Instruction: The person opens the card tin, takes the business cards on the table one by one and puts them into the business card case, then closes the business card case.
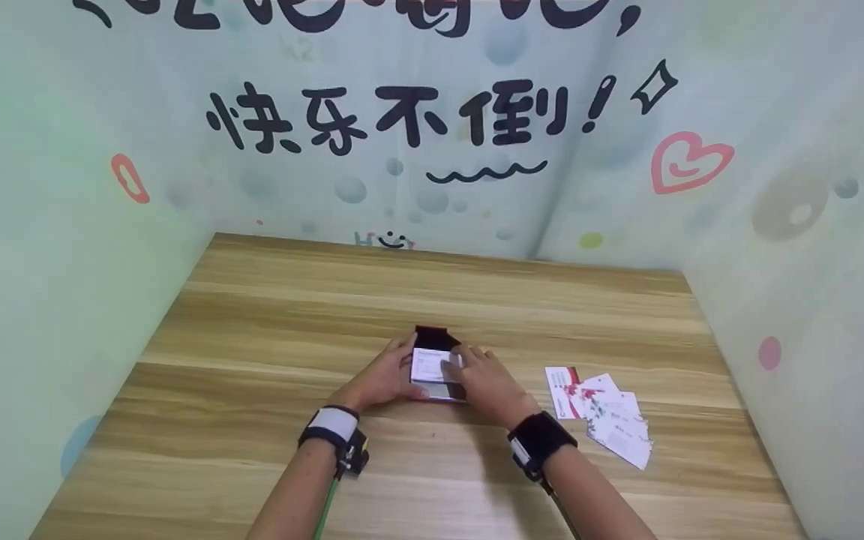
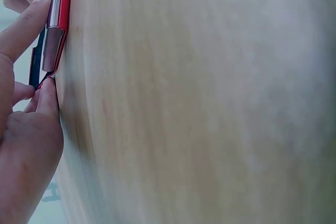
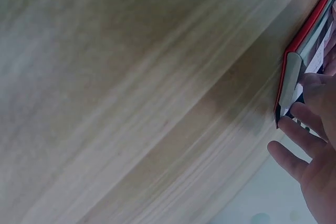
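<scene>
A red card case (image 1: 443,400) with a metal frame and a dark lining lies on the table, its lid (image 1: 436,337) folded back. White business cards (image 1: 430,364) sit in its frame. My left hand (image 1: 383,379) grips the case's left side, thumb at the front corner and fingers near the lid; the left wrist view shows the case's red edge (image 2: 64,9) beside that hand. From the right, my right hand (image 1: 493,386) reaches over the case and touches the cards. In the right wrist view its spread fingers (image 3: 302,135) lie at the case's lid end; its palm side is partly hidden.
Several loose cards (image 1: 619,427), white with red and floral prints, lie fanned out on the wooden table (image 1: 289,300) to the right of my right hand. Printed fabric walls (image 1: 432,210) stand behind the table and along both sides.
</scene>
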A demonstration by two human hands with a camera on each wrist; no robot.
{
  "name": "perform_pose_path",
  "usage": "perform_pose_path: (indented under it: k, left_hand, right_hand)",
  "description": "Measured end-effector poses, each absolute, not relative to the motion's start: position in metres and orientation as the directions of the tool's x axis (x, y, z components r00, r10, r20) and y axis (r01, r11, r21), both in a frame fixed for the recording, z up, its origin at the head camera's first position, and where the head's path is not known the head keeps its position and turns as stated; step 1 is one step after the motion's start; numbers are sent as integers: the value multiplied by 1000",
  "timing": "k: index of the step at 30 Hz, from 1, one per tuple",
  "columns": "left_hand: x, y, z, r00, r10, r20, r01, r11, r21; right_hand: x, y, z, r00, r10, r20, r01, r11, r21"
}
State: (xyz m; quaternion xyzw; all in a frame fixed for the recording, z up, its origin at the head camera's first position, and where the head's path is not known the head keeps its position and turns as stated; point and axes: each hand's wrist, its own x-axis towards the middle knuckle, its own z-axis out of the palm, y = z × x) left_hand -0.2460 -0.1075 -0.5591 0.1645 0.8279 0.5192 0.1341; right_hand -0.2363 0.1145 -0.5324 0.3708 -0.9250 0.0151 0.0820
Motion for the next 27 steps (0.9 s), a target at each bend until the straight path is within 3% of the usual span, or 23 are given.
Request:
perform_pose_path:
  k: [8, 27]
  left_hand:
    - [-245, -108, -558, -907, 418, -50, 135, 401, 906]
    - [-245, -108, -558, -901, 431, -37, 153, 397, 905]
  right_hand:
    - [-231, 117, -539, -649, -728, 220, -711, 684, 165]
    - [-218, 120, -544, -627, -743, 233, -716, 668, 204]
